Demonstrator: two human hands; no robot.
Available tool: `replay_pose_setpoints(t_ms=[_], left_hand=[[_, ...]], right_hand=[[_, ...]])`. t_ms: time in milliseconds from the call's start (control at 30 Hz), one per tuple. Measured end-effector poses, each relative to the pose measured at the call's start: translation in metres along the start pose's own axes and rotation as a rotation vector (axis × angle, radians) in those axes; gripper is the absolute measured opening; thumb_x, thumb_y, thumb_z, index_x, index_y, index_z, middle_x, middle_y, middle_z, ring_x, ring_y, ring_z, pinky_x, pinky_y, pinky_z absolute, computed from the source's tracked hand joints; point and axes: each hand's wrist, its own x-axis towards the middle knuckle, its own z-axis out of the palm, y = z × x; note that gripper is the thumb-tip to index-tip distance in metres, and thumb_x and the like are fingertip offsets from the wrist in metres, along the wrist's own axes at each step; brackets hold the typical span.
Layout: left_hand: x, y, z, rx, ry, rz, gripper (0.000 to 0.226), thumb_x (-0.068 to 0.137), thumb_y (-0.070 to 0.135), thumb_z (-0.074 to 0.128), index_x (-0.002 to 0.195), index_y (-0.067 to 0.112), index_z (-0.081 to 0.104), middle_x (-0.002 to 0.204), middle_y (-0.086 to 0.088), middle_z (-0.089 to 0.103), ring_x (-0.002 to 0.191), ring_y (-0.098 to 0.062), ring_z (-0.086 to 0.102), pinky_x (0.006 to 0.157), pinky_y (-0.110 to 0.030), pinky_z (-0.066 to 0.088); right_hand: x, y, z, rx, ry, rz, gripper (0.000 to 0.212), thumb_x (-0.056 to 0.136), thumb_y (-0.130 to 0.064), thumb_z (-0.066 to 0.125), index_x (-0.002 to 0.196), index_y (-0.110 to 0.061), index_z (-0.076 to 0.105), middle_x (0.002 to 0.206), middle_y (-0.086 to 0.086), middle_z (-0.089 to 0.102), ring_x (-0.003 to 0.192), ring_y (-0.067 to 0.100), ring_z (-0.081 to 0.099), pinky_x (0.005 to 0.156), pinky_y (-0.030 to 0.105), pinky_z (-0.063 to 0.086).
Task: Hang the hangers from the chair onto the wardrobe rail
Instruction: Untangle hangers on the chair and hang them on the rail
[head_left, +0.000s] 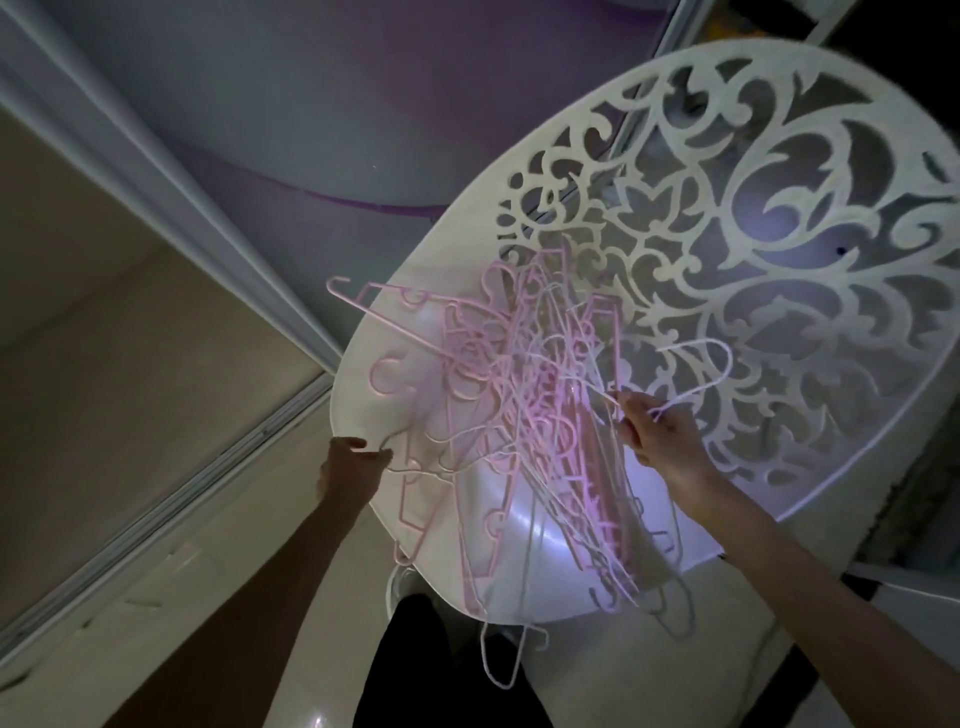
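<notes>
A white chair (779, 270) fills most of the view, its broad round back cut through with a scrolling leaf pattern and its smooth seat lying toward the lower left. To the left of it runs the pale frame of a sliding wardrobe door (171, 208), with its floor track slanting beside the beige tiled floor (171, 597).

On the seat lies a tangled pile of hangers (524, 405), pink and white plastic ones mixed together, several hooks and shoulders sticking out past the seat's near edge.

The right hand (660, 431) reaches in from the lower right, its fingers (626, 402) clenched around a white hanger (696, 364) at the pile's right side; the hanger's rounded loop rises against the chair back.

The left hand (348, 467) comes from the lower left to the seat's left edge, its fingers (376, 452) pinched on the thin wire of a pale hanger (415, 467) at the rim of the pile.
</notes>
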Motion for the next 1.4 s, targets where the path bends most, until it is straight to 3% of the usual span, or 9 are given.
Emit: replay_pose_setpoints(t_ms=[167,233,333,667,800,1033,1167,1300,1400], left_hand=[[-0.027,0.019,-0.014,0.020,-0.135,0.355,0.020,0.094,0.026,0.053,0.098,0.019,0.071,0.095,-0.007,0.072,0.080,-0.013,0.069,0.076,-0.032,0.052],[-0.040,0.029,-0.021,-0.198,-0.271,0.345,0.019,0.097,0.019,0.048,0.103,0.012,0.065,0.092,-0.013,0.071,0.061,-0.003,0.068,0.060,-0.021,0.056],[-0.060,0.051,-0.037,-0.415,-0.364,0.327,0.022,0.097,0.010,0.044,0.111,0.001,0.059,0.081,-0.014,0.068,0.054,-0.010,0.069,0.051,-0.019,0.055],[-0.113,0.110,-0.110,-0.347,-0.327,0.365,0.020,0.099,0.020,0.043,0.101,0.015,0.062,0.055,0.009,0.070,0.050,0.000,0.066,0.052,-0.013,0.049],[-0.152,0.124,-0.141,-0.422,-0.320,0.318,0.020,0.098,0.018,0.044,0.103,0.012,0.062,0.055,0.008,0.070,0.050,-0.001,0.066,0.066,-0.023,0.046],[-0.230,0.128,-0.226,-0.534,-0.255,0.312,0.021,0.098,0.014,0.043,0.108,0.008,0.061,0.049,0.007,0.067,0.044,0.000,0.064,0.047,-0.012,0.046],[-0.256,0.114,-0.270,-0.557,-0.214,0.282,0.019,0.097,0.015,0.046,0.104,0.010,0.062,0.046,0.009,0.065,0.040,0.001,0.062,0.049,-0.014,0.045],[-0.277,0.090,-0.327,-0.571,-0.203,0.271,0.017,0.096,0.018,0.048,0.089,0.012,0.062,0.041,0.009,0.063,0.037,0.002,0.059,0.056,-0.018,0.042],[-0.285,0.063,-0.371,-0.578,-0.162,0.280,0.021,0.096,0.018,0.047,0.076,0.015,0.054,0.037,0.010,0.060,0.033,0.003,0.056,0.049,-0.015,0.041]], right_hand=[[-0.001,-0.002,-0.025,0.137,0.049,0.098,0.037,0.100,-0.012,0.040,0.067,-0.023,0.054,0.036,-0.012,0.026,0.030,0.000,0.021,0.032,0.011,0.017],[-0.006,-0.004,-0.027,0.134,0.080,0.079,0.034,0.099,-0.012,0.041,0.070,-0.021,0.056,0.036,-0.012,0.026,0.031,0.001,0.019,0.033,0.011,0.018],[-0.016,-0.013,-0.030,0.090,0.133,0.020,0.028,0.098,-0.015,0.044,0.072,-0.016,0.055,0.036,-0.011,0.028,0.032,0.001,0.021,0.035,0.014,0.021],[-0.070,-0.070,-0.050,0.028,0.154,0.064,0.019,0.098,-0.016,0.044,0.094,-0.008,0.061,0.037,-0.012,0.035,0.030,0.001,0.030,0.032,0.010,0.024],[-0.096,-0.100,-0.057,-0.042,0.136,-0.036,0.028,0.097,-0.016,0.045,0.081,0.001,0.060,0.050,-0.003,0.034,0.039,0.002,0.029,0.036,0.009,0.023],[-0.158,-0.190,-0.047,-0.110,-0.008,-0.115,0.015,0.094,-0.016,0.052,0.093,-0.018,0.067,0.048,-0.011,0.044,0.037,0.000,0.036,0.041,0.014,0.026],[-0.197,-0.218,-0.022,-0.168,-0.167,-0.105,0.023,0.093,-0.017,0.055,0.113,-0.007,0.063,0.054,-0.005,0.041,0.033,0.000,0.032,0.037,0.011,0.024],[-0.245,-0.240,0.029,-0.145,-0.262,-0.134,0.030,0.094,-0.001,0.046,0.123,-0.002,0.055,0.032,-0.011,0.038,0.026,0.000,0.030,0.032,0.010,0.020],[-0.282,-0.246,0.071,-0.157,-0.331,-0.176,0.035,0.093,0.006,0.038,0.125,0.000,0.050,0.054,-0.002,0.051,0.029,0.000,0.032,0.035,0.010,0.021]])
